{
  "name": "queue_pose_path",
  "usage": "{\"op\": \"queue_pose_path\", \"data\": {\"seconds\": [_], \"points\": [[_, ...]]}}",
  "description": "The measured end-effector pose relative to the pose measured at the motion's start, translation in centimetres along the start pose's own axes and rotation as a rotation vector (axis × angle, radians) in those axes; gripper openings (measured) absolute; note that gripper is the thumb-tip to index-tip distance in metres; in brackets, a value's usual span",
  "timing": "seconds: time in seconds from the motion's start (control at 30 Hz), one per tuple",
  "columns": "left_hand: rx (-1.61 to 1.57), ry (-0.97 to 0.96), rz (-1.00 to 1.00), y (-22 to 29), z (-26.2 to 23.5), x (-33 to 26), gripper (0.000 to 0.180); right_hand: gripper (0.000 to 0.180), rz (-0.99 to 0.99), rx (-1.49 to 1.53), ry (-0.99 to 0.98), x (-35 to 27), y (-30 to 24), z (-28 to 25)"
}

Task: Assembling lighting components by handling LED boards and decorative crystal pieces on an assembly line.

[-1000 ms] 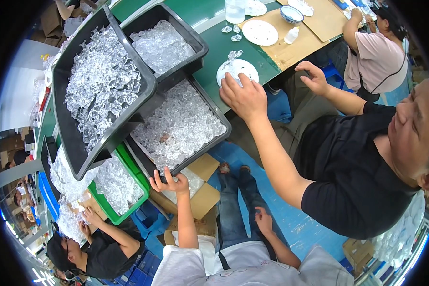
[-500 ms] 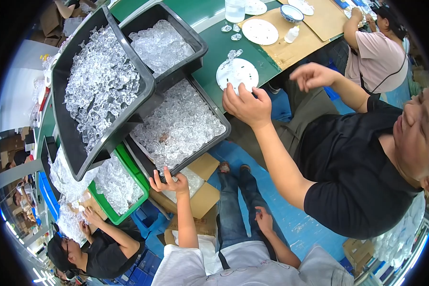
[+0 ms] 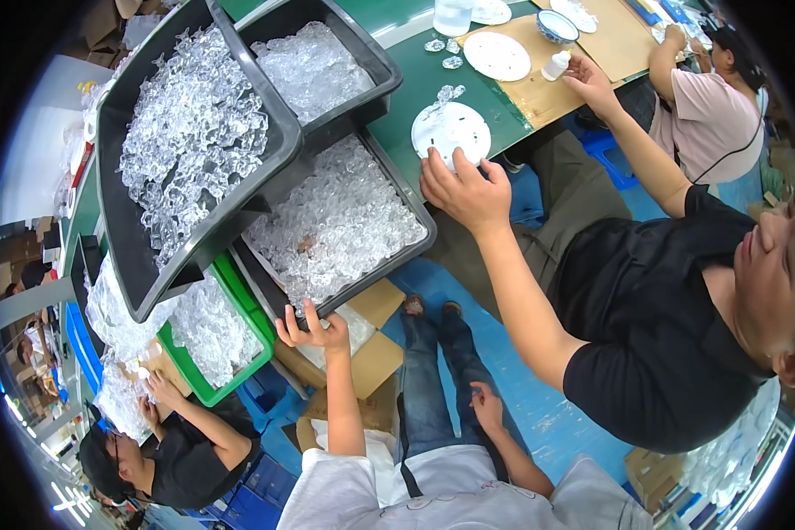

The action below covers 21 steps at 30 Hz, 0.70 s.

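At the near edge of a lower black bin (image 3: 428,243), my left hand (image 3: 314,331) grips the rim, its fingers spread along it. Clear plastic pieces (image 3: 344,225) fill that bin. My right hand (image 3: 486,406) lies loosely on my thigh with its fingers apart and nothing in it. A larger black bin (image 3: 110,190), tilted, overlaps the lower one and holds many clear pieces (image 3: 194,132). Behind them stands another black bin (image 3: 382,75) with clear pieces in it.
Beside me a co-worker in black has one hand (image 3: 468,190) at a white disc (image 3: 450,132) and the other hand (image 3: 587,84) at a small white bottle (image 3: 556,64). A green crate (image 3: 261,353) holds bagged clear pieces. Another worker (image 3: 194,459) sits at lower left. Cardboard boxes (image 3: 380,353) lie below.
The co-worker's far hand has moved from above their lap to the small white bottle on the table. My left hand stays at the bin's rim, and my right hand remains on my thigh.
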State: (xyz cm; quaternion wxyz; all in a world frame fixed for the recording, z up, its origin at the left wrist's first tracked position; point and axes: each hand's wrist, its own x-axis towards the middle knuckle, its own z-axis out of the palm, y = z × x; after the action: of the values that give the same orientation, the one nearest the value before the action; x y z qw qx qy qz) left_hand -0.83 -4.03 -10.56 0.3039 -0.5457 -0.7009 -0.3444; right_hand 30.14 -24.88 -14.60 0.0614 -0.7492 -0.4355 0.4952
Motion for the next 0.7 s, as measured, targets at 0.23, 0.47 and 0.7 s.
{"op": "queue_pose_path", "data": {"seconds": [0.23, 0.47, 0.7], "points": [[-0.016, 0.024, -0.005, -0.03, 0.24, -0.29, 0.045, 0.02, 0.013, -0.012, -0.019, -0.18, -0.3, -0.22], [-0.007, 0.022, -0.015, -0.25, 0.16, -0.56, 0.04, 0.02, 0.001, -0.016, -0.025, -0.25, -0.4, -0.27], [-0.002, 0.026, -0.01, -0.29, 0.24, -0.28, 0.038, 0.019, -0.004, -0.006, -0.023, -0.25, -0.31, -0.09]]}}
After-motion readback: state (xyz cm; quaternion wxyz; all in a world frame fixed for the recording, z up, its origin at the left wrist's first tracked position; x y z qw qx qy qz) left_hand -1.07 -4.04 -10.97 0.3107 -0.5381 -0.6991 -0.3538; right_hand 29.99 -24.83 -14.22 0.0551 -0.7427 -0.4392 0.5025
